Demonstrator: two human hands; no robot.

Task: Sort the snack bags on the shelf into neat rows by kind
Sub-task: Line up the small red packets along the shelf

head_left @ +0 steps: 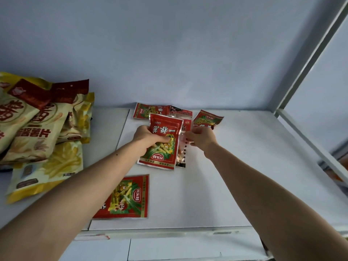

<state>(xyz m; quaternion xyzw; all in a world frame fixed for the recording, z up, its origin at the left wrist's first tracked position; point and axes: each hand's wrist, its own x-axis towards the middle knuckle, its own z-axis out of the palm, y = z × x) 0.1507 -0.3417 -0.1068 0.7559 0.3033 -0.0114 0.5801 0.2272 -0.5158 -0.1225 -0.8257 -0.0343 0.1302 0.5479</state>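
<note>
We see the white shelf (pixel 235 185) with snack bags in loose groups. Left hand (pixel 146 137) grips a red snack bag (pixel 162 142), thumb curled over its front, lifted above the shelf at centre. Right hand (pixel 200 137) sits just beside it at 3 o'clock, fingers pinching a clear-edged packet (pixel 182 155) tucked behind the red bag. Cluster of small red packets (pixel 150 111) lies at 12 o'clock against the back wall; one more (pixel 208 118) at 1 o'clock. Another red bag (pixel 128 198) lies flat at 7 o'clock, partly under the left forearm. Pile of yellow chip bags (pixel 43 129) overlaps at 9 o'clock. Shelf upright (pixel 308 59) at 2 o'clock.
</note>
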